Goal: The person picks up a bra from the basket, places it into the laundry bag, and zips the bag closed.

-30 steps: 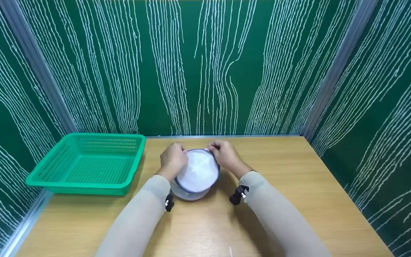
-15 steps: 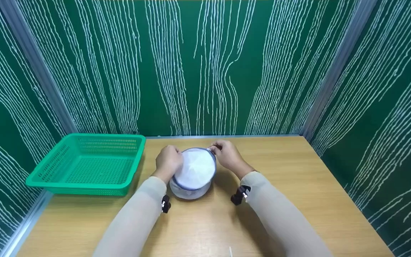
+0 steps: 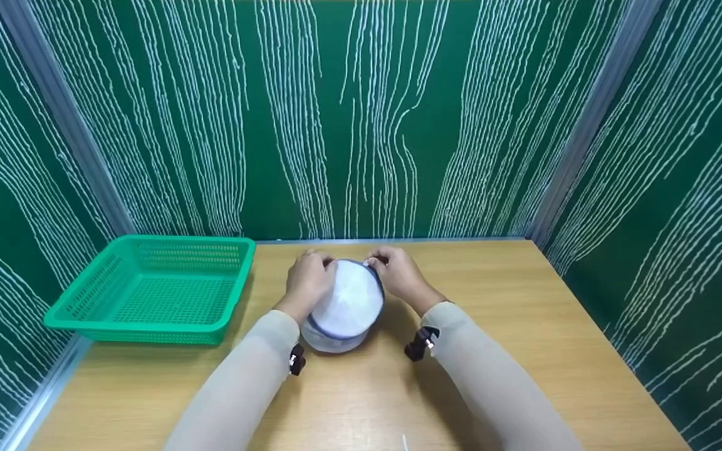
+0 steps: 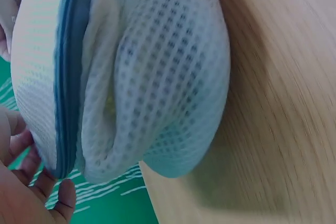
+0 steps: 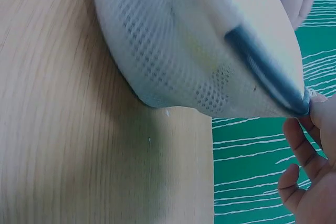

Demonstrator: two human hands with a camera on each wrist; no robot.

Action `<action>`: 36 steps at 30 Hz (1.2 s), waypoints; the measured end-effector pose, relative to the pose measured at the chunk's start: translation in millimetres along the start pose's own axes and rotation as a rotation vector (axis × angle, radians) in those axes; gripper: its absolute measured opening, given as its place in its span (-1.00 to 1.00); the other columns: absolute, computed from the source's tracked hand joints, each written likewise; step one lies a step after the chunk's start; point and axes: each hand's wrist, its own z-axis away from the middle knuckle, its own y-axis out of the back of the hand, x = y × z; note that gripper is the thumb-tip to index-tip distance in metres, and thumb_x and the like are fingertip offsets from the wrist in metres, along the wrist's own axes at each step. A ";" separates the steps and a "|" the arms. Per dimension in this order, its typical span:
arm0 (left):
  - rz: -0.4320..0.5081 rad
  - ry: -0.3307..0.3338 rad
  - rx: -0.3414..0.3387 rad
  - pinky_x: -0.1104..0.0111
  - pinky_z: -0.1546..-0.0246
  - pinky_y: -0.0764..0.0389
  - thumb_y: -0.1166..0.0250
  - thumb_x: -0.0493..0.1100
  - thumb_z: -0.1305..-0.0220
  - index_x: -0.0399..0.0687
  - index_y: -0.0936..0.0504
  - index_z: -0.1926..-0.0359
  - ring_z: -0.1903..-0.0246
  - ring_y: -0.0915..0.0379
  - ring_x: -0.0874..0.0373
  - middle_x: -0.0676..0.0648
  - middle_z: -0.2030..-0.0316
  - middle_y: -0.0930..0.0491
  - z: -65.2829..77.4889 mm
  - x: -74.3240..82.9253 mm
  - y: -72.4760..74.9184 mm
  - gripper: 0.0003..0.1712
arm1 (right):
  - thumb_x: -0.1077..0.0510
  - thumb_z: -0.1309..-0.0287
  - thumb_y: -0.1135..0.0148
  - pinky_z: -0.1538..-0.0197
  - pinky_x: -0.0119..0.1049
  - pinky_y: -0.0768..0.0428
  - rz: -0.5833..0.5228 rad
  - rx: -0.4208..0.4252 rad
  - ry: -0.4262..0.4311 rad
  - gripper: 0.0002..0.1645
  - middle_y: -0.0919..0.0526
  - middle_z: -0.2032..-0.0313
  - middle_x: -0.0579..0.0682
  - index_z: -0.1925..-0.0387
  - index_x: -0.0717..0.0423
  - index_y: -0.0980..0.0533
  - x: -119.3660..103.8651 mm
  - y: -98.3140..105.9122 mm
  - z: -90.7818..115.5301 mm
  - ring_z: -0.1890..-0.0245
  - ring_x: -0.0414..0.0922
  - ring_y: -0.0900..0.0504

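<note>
A round white mesh laundry bag with a blue zip band stands on the table, its flat top tilted toward me. At the bag's upper left edge, my left hand holds the rim; in the left wrist view its fingers lie against the band, the lower ones loose. My right hand pinches the rim at the upper right, at the end of the blue band in the right wrist view. Something faint and yellowish shows through the mesh, too blurred to name.
A green perforated plastic basket stands on the left of the wooden table. Green panels with white wavy lines enclose the back and sides. A thin pale strip lies at the front edge.
My left hand shifted slightly left with the bag, then came back right along the rim. The bag moved a little with it. My right hand stayed nearly still at its edge.
</note>
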 end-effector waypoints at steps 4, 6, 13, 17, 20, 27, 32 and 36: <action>-0.031 -0.133 -0.005 -0.14 -0.48 -0.51 -0.30 -0.03 -0.70 -0.01 -0.86 -0.20 -0.36 -0.57 -0.15 -0.09 -0.25 -0.71 1.0 5.9 -3.6 -0.69 | 0.26 -0.64 -0.31 -0.29 -0.03 -0.81 -0.004 0.004 0.029 -0.82 -0.88 -0.03 0.16 -0.03 0.21 -0.80 -2.1 -1.1 0.0 -0.15 0.09 -0.83; -0.043 -0.178 0.002 -0.14 -0.47 -0.49 -0.33 -0.04 -0.68 0.01 -0.88 -0.16 -0.37 -0.55 -0.13 -0.07 -0.22 -0.71 0.9 8.2 -5.0 -0.73 | 0.27 -0.62 -0.33 -0.28 -0.03 -0.82 -0.006 0.005 0.039 -0.82 -0.89 -0.03 0.18 -0.03 0.22 -0.80 -4.0 -1.6 0.3 -0.14 0.11 -0.84; -0.059 -0.242 0.049 -0.13 -0.42 -0.53 -0.42 -0.14 -0.60 0.02 -0.93 0.00 -0.25 -0.58 -0.11 -0.06 -0.03 -0.71 0.4 11.5 -7.8 -0.84 | 0.29 -0.62 -0.33 -0.27 0.01 -0.82 0.009 -0.008 0.102 -0.82 -0.89 0.01 0.21 -0.01 0.29 -0.79 -8.2 -5.2 -1.4 -0.11 0.12 -0.85; -0.053 -0.223 0.076 -0.11 -0.44 -0.55 -0.43 -0.16 -0.59 0.00 -0.92 0.06 -0.25 -0.62 -0.11 -0.05 -0.02 -0.75 -0.1 12.0 -8.4 -0.86 | 0.30 -0.61 -0.33 -0.26 -0.01 -0.82 0.007 -0.006 0.089 -0.84 -0.89 0.03 0.18 0.01 0.26 -0.79 -8.4 -5.3 -0.8 -0.09 0.09 -0.85; -0.045 -0.193 0.073 -0.10 -0.44 -0.56 -0.39 -0.17 -0.63 -0.02 -0.89 0.06 -0.24 -0.63 -0.13 -0.05 -0.04 -0.76 -0.4 13.1 -8.1 -0.85 | 0.30 -0.61 -0.33 -0.27 -0.04 -0.82 -0.007 -0.008 0.080 -0.85 -0.89 0.02 0.18 0.01 0.24 -0.79 -7.9 -5.0 -0.4 -0.10 0.09 -0.84; -0.016 -0.062 0.032 -0.03 -0.45 -0.61 -0.24 -0.16 -0.75 -0.01 -0.81 -0.05 -0.24 -0.62 -0.09 -0.04 -0.14 -0.69 -0.7 10.3 -6.7 -0.80 | 0.26 -0.63 -0.33 -0.28 -0.05 -0.81 -0.021 0.000 0.074 -0.85 -0.89 0.02 0.15 0.01 0.21 -0.79 -7.0 -2.9 1.3 -0.11 0.07 -0.84; 0.041 0.044 0.027 -0.02 -0.42 -0.68 -0.17 -0.15 -0.79 -0.02 -0.75 -0.12 -0.22 -0.65 -0.08 -0.07 -0.17 -0.67 0.1 1.6 -3.9 -0.78 | 0.26 -0.64 -0.32 -0.30 -0.05 -0.81 -0.028 0.000 0.058 -0.85 -0.88 0.02 0.14 0.03 0.19 -0.78 -3.7 -2.1 1.3 -0.11 0.06 -0.83; 0.081 0.090 0.023 -0.03 -0.40 -0.69 -0.17 -0.17 -0.78 -0.04 -0.75 -0.12 -0.24 -0.67 -0.10 -0.10 -0.18 -0.67 -0.5 -6.0 -1.3 -0.78 | 0.27 -0.63 -0.31 -0.31 -0.06 -0.80 -0.036 0.003 0.051 -0.86 -0.88 0.03 0.13 0.03 0.19 -0.77 -2.1 -1.8 1.6 -0.12 0.06 -0.83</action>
